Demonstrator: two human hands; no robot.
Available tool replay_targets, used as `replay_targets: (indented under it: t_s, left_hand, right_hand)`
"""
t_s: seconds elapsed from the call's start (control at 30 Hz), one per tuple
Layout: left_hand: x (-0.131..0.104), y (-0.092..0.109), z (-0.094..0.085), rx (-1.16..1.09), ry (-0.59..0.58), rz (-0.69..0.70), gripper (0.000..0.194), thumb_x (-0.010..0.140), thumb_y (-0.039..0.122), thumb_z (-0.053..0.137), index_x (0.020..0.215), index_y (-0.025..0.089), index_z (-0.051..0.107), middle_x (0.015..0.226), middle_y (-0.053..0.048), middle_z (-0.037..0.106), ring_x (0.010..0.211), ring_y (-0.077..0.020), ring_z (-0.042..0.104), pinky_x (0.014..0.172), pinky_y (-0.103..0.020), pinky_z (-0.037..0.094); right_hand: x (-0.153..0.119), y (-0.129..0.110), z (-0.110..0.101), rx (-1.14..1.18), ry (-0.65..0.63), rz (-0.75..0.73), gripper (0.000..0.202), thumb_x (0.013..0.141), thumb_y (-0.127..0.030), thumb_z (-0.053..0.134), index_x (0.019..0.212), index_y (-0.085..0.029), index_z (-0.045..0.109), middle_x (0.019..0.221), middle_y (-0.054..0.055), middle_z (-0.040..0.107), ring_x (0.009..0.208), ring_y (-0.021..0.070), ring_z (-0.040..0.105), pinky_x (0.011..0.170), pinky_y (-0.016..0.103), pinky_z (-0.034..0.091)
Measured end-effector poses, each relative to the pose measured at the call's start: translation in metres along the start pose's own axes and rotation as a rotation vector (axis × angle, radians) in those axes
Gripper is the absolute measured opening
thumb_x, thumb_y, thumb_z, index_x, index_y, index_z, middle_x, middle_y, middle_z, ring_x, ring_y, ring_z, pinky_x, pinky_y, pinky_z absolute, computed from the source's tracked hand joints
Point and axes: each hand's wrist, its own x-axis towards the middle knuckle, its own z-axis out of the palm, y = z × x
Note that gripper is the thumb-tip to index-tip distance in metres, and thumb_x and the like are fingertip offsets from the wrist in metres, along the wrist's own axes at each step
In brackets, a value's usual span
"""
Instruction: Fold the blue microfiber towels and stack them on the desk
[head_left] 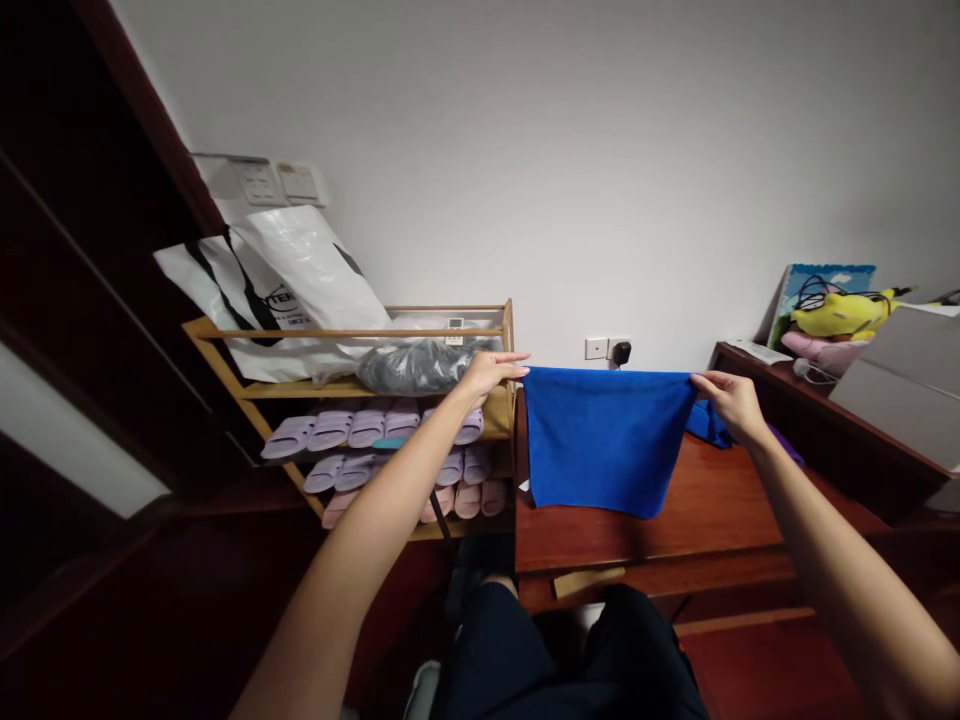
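Observation:
A blue cloth (606,440) hangs stretched between my two hands, its top edge nearly level and its lower part hanging down in front of the wooden desk. My left hand (489,376) pinches the upper left corner, with the fingers pointing to the right. The upper right corner is pinched by my right hand (729,402). A small white tag (524,486) shows at the cloth's left side. Behind my right hand, another blue cloth item (707,424) lies on the desk, partly hidden.
The reddish wooden desk (750,500) stands before my knees. To the left, a shoe rack (255,391) holds several slippers (367,425), white bags (315,270) and a grey plastic-wrapped bundle (420,367). A yellow plush toy (847,315) and white boxes (907,370) sit at the right. The wall has a socket (596,348).

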Motion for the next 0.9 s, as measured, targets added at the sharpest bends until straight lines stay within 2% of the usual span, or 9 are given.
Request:
replay_targets:
  t_s: [0.13,0.27,0.47,0.6,0.73,0.9]
  left_hand:
    - [-0.005,-0.008,0.002,-0.054,0.069,-0.010,0.035,0.050,0.028,0.083,0.082,0.016,0.075,0.074,-0.006,0.073,0.066,-0.0158,0.063,0.059,-0.025,0.047]
    - [-0.007,-0.014,0.004,-0.054,0.108,-0.044,0.025,0.054,0.024,0.080,0.075,0.013,0.073,0.060,-0.005,0.067,0.050,-0.0109,0.056,0.043,-0.020,0.036]
    - [-0.008,-0.019,0.004,0.017,0.120,-0.009,0.026,0.059,0.016,0.072,0.084,0.010,0.071,0.063,-0.004,0.066,0.057,-0.0124,0.061,0.054,-0.024,0.046]
    - [-0.002,-0.024,-0.002,0.163,0.143,0.060,0.023,0.058,0.014,0.072,0.081,0.012,0.072,0.060,0.000,0.065,0.054,-0.0123,0.058,0.056,-0.025,0.046]
    - [0.004,-0.027,-0.006,0.333,0.161,0.136,0.015,0.060,0.013,0.071,0.075,0.014,0.073,0.057,0.000,0.064,0.052,-0.0136,0.057,0.056,-0.026,0.044]
    - [-0.001,-0.023,-0.005,0.506,0.160,0.240,0.008,0.059,0.011,0.074,0.062,0.018,0.070,0.057,0.001,0.065,0.059,-0.0157,0.058,0.062,-0.026,0.043]
  right_hand:
    - [-0.007,-0.002,0.006,0.146,0.024,0.051,0.046,0.068,-0.050,0.071,0.100,-0.016,0.071,0.088,0.006,0.073,0.071,0.0179,0.064,0.067,0.030,0.052]
    - [-0.009,-0.003,0.011,0.166,0.036,0.097,0.044,0.065,-0.048,0.074,0.095,-0.017,0.073,0.091,0.008,0.073,0.078,0.0200,0.065,0.073,0.033,0.052]
    - [-0.010,-0.009,0.015,0.157,-0.047,0.132,0.054,0.061,-0.049,0.077,0.103,-0.015,0.070,0.082,0.006,0.073,0.078,0.0199,0.066,0.075,0.032,0.052]
    - [-0.010,-0.006,0.017,0.139,-0.068,0.118,0.056,0.057,-0.050,0.079,0.099,-0.014,0.071,0.081,0.008,0.073,0.078,0.0223,0.066,0.075,0.034,0.053]
    - [-0.010,-0.004,0.020,0.048,-0.007,0.068,0.054,0.057,-0.052,0.076,0.095,-0.015,0.070,0.080,0.008,0.072,0.080,0.0252,0.067,0.073,0.036,0.053]
    - [-0.018,-0.013,0.029,-0.305,0.145,-0.051,0.035,0.066,-0.050,0.064,0.084,-0.021,0.071,0.074,0.006,0.072,0.079,0.0254,0.068,0.072,0.034,0.050]
